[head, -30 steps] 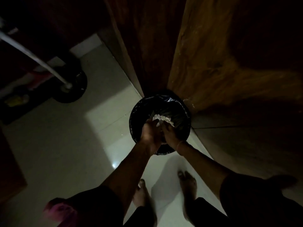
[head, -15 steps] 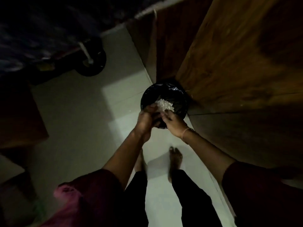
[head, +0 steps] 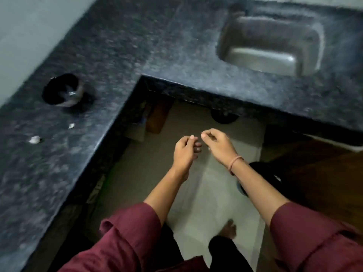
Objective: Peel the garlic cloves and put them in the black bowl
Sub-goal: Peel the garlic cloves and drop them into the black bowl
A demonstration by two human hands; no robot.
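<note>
Found black bowl (head: 60,89) upright on the dark speckled worktop (head: 176,46), close to the pale wall (head: 29,26) behind it; could not read its contents through motion blur beyond one glint. Logged two white scraps (head: 35,139) on the worktop just nearer the person than the bowl, apart from it and from each other; cannot tell clove from peel. Traced the worktop's front edge passing right of the bowl, turning at an inner corner, then running far to the bowl's right, in front of a steel sink (head: 271,46) set well right of and beyond the bowl. Noted an unbroken stretch of worktop between bowl and edge, and open floor (head: 206,193) inside the corner, right of and below the bowl. Located both hands over that floor, well right of the bowl and nearer the person, apart from the worktop edge and touching no object. Recorded left hand (head: 185,152) held back-up, fingers (head: 198,149) loosely curled inward, holding nothing visible. Recorded right hand (head: 218,144) just beyond it from the bowl, near but apart, fingers (head: 211,134) narrow, thumb close to forefinger, nothing seen between them; a band (head: 235,163) on its wrist. Observed maroon sleeves (head: 127,232) ending at the forearms and one bare foot (head: 228,229) on the floor.
</note>
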